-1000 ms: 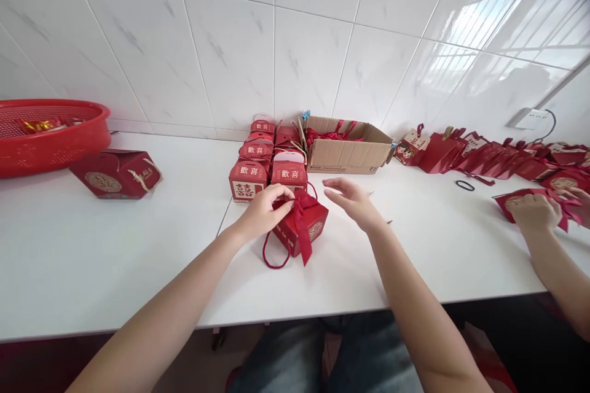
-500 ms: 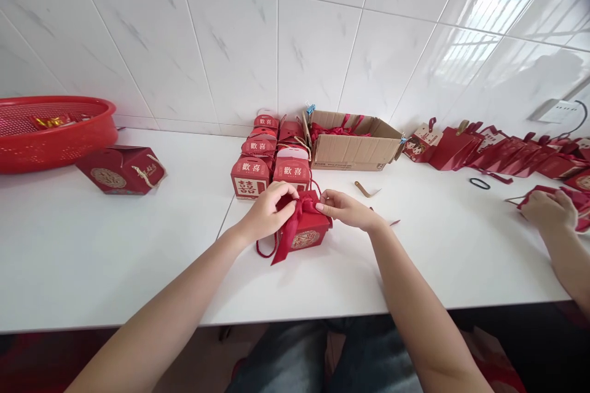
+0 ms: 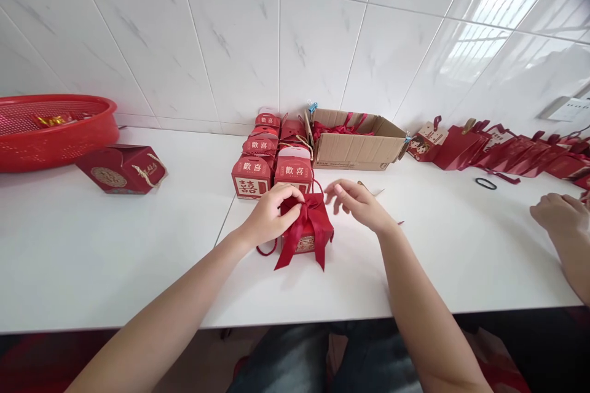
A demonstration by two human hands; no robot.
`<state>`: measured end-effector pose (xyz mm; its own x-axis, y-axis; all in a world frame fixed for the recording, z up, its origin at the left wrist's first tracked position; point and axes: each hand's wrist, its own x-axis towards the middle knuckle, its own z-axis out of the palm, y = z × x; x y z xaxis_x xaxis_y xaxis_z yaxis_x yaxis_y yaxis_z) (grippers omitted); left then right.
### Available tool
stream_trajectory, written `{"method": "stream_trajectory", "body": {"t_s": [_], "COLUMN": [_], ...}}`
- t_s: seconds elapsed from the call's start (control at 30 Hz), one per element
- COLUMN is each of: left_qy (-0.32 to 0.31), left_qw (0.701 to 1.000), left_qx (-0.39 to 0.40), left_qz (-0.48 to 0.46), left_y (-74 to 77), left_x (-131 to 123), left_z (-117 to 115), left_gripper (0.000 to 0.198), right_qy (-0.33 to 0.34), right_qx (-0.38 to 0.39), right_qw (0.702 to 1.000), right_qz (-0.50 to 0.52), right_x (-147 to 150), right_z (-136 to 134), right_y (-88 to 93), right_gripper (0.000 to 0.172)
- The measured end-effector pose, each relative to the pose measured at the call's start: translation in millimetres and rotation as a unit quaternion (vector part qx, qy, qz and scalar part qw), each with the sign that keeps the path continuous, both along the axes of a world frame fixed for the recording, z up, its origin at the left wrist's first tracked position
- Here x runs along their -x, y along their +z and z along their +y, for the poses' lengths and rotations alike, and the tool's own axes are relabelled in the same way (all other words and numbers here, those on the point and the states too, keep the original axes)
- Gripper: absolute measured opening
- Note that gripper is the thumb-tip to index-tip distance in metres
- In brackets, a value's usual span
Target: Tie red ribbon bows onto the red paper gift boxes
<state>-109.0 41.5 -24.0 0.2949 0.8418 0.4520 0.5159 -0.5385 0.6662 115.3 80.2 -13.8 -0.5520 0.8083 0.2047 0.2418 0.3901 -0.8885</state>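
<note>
A small red gift box (image 3: 305, 244) with a gold emblem stands before me on the white table. Across its top lies a red ribbon bow (image 3: 318, 221), both tails hanging down the front. My left hand (image 3: 279, 212) pinches the bow's left loop between thumb and fingers. To the right of the box, my right hand (image 3: 353, 201) is apart from the ribbon, its fingers loosely spread and holding nothing. A red cord handle (image 3: 266, 252) loops out at the box's left side.
Several red boxes (image 3: 251, 178) stand in two rows behind. A cardboard box (image 3: 353, 150) holds red ribbons. At left are a red basket (image 3: 59, 147) and another red box (image 3: 124, 172). Several red boxes (image 3: 454, 147) line the right, near another person's hand (image 3: 560, 212). A dark ring (image 3: 485, 183) lies there.
My right hand has let go of the ribbon and moved right, off the box. The right ribbon tail now hangs down the front. My left hand keeps its pinch.
</note>
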Motion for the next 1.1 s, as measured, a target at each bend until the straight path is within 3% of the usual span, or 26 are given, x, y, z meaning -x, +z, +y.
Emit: {"method": "stream_trajectory", "body": {"t_s": [0.07,0.2,0.4,0.67,0.87,1.1], "left_qy": [-0.005,-0.007,0.034,0.034,0.026,0.038], "left_qw": [1.0,1.0,0.998,0.997,0.998,0.997], "left_qx": [0.002,-0.011,-0.041,-0.039,-0.015,-0.031], "left_qz": [0.0,-0.01,-0.041,-0.051,-0.048,-0.061], "left_y": [0.5,0.5,-0.7,-1.3,0.7,1.1], "left_x": [0,-1,-4,2,3,2], "left_z": [-1,-4,-5,0,1,2], "left_gripper": [0.011,0.012,0.012,0.011,0.013,0.015], "right_qy": [0.01,0.024,0.021,0.058,0.08,0.109], "right_qx": [-0.076,-0.186,-0.281,-0.32,-0.314,-0.295], "right_qw": [0.997,0.98,0.959,0.945,0.942,0.945], "right_qz": [-0.005,-0.058,-0.007,-0.028,-0.088,-0.086], "right_x": [7,16,19,13,15,15], "right_z": [-2,-11,-14,-10,-12,-13], "right_y": [-2.7,-5.6,-11.6,-16.6,-13.9,-13.7], "right_gripper": [0.029,0.025,0.023,0.039,0.046,0.049]}}
